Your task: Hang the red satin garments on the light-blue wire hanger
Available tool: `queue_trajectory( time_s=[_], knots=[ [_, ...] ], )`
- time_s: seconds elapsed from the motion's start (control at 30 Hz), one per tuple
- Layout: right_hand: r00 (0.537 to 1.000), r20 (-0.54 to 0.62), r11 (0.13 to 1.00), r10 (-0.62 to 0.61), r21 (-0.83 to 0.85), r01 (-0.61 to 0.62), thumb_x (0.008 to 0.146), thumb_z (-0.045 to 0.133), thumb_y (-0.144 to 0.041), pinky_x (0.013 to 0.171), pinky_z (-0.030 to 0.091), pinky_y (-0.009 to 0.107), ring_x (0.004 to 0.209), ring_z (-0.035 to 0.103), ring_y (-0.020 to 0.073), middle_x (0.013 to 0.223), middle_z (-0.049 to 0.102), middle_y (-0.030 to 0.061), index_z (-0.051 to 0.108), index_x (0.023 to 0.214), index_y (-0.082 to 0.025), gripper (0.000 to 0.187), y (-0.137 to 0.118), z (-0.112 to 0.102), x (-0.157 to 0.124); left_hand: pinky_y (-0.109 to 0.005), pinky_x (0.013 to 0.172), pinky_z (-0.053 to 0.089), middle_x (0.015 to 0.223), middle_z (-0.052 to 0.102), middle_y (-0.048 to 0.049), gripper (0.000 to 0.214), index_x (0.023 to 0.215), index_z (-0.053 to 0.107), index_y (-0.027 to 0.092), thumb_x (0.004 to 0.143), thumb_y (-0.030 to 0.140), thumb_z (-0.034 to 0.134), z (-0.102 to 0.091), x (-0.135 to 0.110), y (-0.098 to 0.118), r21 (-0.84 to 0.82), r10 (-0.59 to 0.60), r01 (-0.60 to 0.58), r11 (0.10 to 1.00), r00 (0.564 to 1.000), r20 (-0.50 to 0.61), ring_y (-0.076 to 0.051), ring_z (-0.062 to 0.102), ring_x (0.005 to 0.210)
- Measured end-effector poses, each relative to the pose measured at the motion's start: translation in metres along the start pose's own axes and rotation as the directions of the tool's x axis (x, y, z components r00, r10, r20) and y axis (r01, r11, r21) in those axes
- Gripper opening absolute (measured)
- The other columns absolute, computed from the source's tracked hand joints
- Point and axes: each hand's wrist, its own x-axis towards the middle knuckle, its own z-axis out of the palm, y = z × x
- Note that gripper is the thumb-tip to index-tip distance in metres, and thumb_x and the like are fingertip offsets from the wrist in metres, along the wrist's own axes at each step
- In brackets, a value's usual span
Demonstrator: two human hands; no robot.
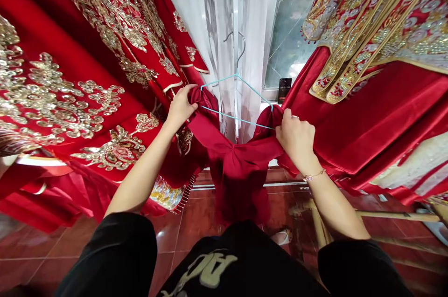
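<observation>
A plain dark red dress [233, 162] with a gathered middle at the neckline hangs in front of me on a thin light-blue wire hanger [238, 121]. The hanger's hook [242, 47] points up and away from me. At the dress's left shoulder, my left hand [182, 107] pinches the cloth near the hanger's end. My right hand [296, 136], fingers curled, grips the other shoulder by the hanger's right end. Between the two hands the neckline is spread wide. The dress's lower part falls toward the floor in front of my black shirt.
Red garments with gold sequins [119, 148] hang close on the left. A red satin and gold embroidered outfit [364, 115] hangs on the right. Behind are white curtains [257, 22], a window [294, 17] and a phone [284, 89]. Wooden bars [395, 215] stand low at right over red tiles [196, 215].
</observation>
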Motion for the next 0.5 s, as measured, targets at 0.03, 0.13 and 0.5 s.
queue_trajectory(
  time_s=[0.03, 0.13, 0.5],
  knots=[
    [1.000, 0.002, 1.000, -0.003, 0.001, 0.003, 0.092, 0.043, -0.019, 0.062, 0.037, 0.029, 0.078, 0.069, 0.0282, 0.087, 0.069, 0.0193, 0.054, 0.112, -0.011, 0.024, 0.000, 0.000, 0.000, -0.051, 0.113, 0.046, 0.143, 0.058, -0.0103, 0.065, 0.141, 0.049, 0.021, 0.077, 0.014, 0.056, -0.001, 0.002, -0.005, -0.021, 0.026, -0.026, 0.999, 1.000, 0.009, -0.031, 0.056, 0.131],
    [1.000, 0.012, 1.000, -0.007, 0.002, 0.007, 0.093, 0.041, -0.019, 0.061, 0.036, 0.029, 0.079, 0.069, 0.0281, 0.088, 0.070, 0.0194, 0.054, 0.111, -0.012, 0.023, 0.001, 0.001, 0.000, -0.054, 0.116, 0.041, 0.146, 0.055, -0.0116, 0.067, 0.142, 0.048, 0.021, 0.077, 0.021, 0.062, 0.000, 0.006, -0.014, -0.045, 0.056, -0.054, 0.998, 0.998, 0.029, -0.032, 0.052, 0.134],
    [1.000, 0.001, 1.000, -0.011, -0.010, 0.011, 0.093, 0.042, -0.018, 0.061, 0.034, 0.029, 0.080, 0.069, 0.0275, 0.089, 0.070, 0.0188, 0.054, 0.112, -0.012, 0.024, 0.002, 0.003, 0.002, -0.070, 0.116, 0.028, 0.148, 0.047, -0.0216, 0.065, 0.142, 0.046, 0.020, 0.078, 0.013, 0.057, 0.024, 0.009, 0.013, 0.155, -0.068, 0.080, 0.985, 0.995, -0.078, -0.046, 0.042, 0.141]
  ],
)
